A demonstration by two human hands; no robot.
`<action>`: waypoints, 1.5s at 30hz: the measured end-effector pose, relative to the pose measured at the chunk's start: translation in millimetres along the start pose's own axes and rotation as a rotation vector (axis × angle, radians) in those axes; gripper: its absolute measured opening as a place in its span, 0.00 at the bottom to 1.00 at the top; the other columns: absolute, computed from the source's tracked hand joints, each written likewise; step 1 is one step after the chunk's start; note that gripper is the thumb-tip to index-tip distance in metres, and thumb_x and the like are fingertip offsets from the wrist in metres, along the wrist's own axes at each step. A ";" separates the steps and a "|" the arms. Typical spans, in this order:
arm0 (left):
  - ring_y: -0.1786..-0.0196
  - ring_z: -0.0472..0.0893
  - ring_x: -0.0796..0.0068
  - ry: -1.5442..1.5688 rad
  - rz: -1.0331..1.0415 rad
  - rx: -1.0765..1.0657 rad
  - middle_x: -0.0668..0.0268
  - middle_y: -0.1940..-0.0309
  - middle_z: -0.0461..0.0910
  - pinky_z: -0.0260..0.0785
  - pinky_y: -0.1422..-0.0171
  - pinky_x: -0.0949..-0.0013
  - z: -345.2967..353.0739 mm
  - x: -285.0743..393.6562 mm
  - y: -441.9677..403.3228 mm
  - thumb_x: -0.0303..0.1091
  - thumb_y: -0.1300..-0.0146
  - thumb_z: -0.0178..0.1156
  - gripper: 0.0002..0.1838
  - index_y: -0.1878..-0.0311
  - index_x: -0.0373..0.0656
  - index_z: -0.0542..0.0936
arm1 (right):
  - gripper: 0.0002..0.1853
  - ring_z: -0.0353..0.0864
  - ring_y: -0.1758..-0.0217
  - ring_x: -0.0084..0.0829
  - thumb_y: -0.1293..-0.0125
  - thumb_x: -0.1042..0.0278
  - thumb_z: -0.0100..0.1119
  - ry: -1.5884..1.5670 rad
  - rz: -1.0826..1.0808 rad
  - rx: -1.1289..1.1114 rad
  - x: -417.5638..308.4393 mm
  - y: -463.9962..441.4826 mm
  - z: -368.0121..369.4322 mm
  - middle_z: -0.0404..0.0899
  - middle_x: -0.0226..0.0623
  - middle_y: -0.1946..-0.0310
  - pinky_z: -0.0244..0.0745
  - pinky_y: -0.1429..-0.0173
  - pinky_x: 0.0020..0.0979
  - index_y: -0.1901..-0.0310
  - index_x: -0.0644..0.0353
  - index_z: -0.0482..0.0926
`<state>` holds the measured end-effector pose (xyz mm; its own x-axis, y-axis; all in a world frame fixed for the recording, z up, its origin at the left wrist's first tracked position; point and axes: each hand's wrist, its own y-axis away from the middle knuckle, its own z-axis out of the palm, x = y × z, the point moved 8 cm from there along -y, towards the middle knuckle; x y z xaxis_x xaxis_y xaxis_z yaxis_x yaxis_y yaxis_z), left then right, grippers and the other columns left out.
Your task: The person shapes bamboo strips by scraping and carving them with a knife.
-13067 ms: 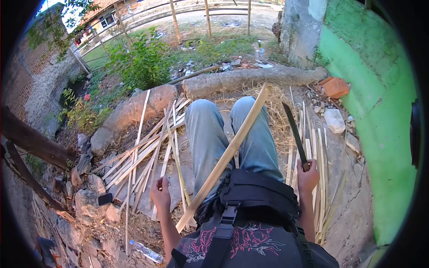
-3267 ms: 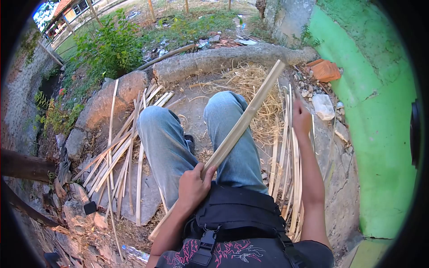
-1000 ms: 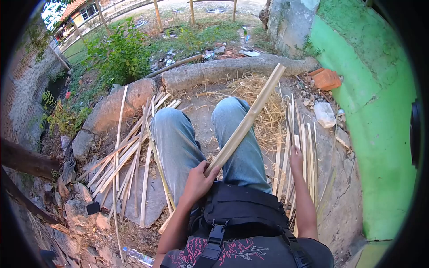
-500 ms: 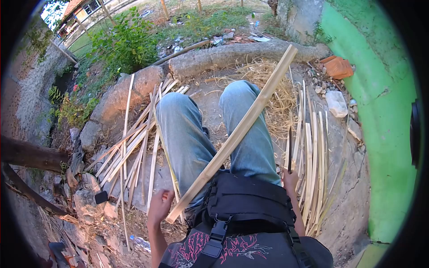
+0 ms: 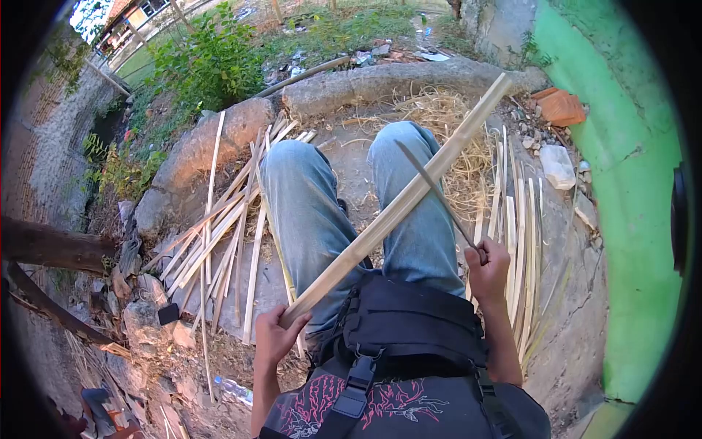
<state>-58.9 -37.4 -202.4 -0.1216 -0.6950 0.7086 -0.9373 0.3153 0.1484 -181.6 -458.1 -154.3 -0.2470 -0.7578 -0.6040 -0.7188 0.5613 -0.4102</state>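
Observation:
Across my knees lies a long, flat bamboo strip (image 5: 365, 244), slanting from lower left to upper right. Its lower end is in my left hand (image 5: 276, 338), fingers closed around it. My right hand (image 5: 488, 272) is closed on the handle of a knife (image 5: 450, 208) with a narrow dark blade. That blade crosses the strip over my right thigh, pointing up and to the left; whether it touches the wood I cannot tell. The handle is mostly hidden inside my fist.
Pale bamboo strips (image 5: 219, 230) lie in a loose pile to the left, and more strips (image 5: 521, 256) lie at the right. Curly shavings (image 5: 439, 110) cover the ground beyond my knees. A green wall (image 5: 636, 234) rises at the right, near an orange brick piece (image 5: 561, 108).
My left hand has closed on the strip's lower end. My right hand has risen from beside my hip, bringing the knife up across the strip.

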 end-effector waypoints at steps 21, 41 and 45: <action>0.83 0.72 0.55 -0.029 0.119 0.109 0.53 0.85 0.72 0.63 0.76 0.60 51.6 52.5 -37.0 0.40 0.38 0.69 0.17 0.74 0.38 0.77 | 0.42 0.72 0.87 0.41 0.42 0.19 0.51 0.205 -0.355 -0.066 43.5 -87.8 38.6 0.66 0.37 0.92 0.68 0.76 0.39 0.87 0.57 0.66; 0.82 0.67 0.74 0.181 0.013 -0.059 0.60 0.86 0.72 0.59 0.76 0.66 55.3 78.1 -46.2 0.40 0.33 0.65 0.17 0.70 0.35 0.79 | 0.40 0.67 0.87 0.41 0.44 0.20 0.54 0.084 -0.232 -0.238 -55.3 -15.9 38.5 0.63 0.36 0.91 0.64 0.74 0.39 0.85 0.57 0.68; 0.78 0.72 0.69 0.261 0.181 -0.174 0.53 0.81 0.74 0.64 0.70 0.62 59.7 132.2 -70.8 0.39 0.30 0.60 0.14 0.62 0.34 0.77 | 0.39 0.68 0.87 0.42 0.45 0.21 0.57 0.076 -0.242 -0.258 -59.9 -23.3 40.6 0.63 0.36 0.91 0.64 0.74 0.39 0.85 0.57 0.68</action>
<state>-28.1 -190.2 -160.5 -0.1721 -0.4364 0.8831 -0.8357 0.5393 0.1036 -123.6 -412.3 -136.3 -0.0905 -0.8864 -0.4541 -0.9005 0.2675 -0.3428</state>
